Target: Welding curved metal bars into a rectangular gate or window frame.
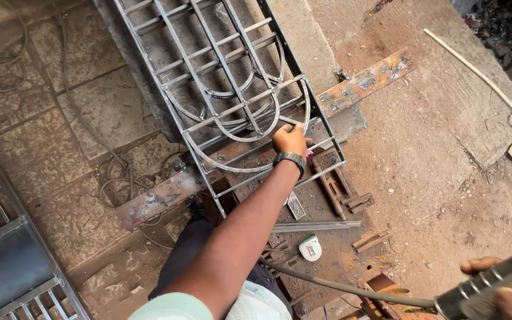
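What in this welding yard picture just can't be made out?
Head view only:
- Right hand: mostly cut off by the frame's corner, its grip covered by the grey welding holder.
- Left hand on the grey steel window grille: fingers turned away, so whatever pink thing sits beneath stays hidden.
- Small white object: too small.

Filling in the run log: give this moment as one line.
left hand: on metal grille | right hand: gripping welding holder | cable: trailing
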